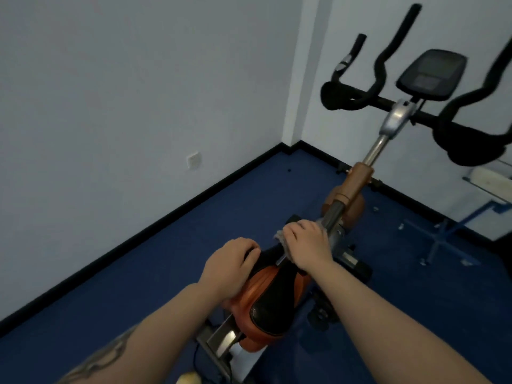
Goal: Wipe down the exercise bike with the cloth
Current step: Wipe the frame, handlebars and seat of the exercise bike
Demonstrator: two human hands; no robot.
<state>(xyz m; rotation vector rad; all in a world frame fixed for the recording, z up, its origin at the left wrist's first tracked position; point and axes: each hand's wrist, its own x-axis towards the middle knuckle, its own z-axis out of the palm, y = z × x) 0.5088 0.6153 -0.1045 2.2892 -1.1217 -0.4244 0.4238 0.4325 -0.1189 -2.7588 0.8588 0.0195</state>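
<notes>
I see my right hand gripping the cloth at frame centre; left hand fingers curl on the saddle (no readable writing).

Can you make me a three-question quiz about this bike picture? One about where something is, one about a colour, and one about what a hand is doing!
1. Where is the cloth?
A. On the floor
B. Under the right hand, at the front of the saddle
C. On the handlebars

2. What colour is the floor?
A. Blue
B. Green
C. Red

3. What is the left hand doing?
A. Hanging in the air
B. Pressing the screen
C. Holding the saddle's side

Answers:
1. B: the grey cloth peeks out beneath the right hand, by the nose of the saddle.
2. A: the floor is dark blue all around the bike.
3. C: its fingers curl over the saddle's left edge.
</notes>
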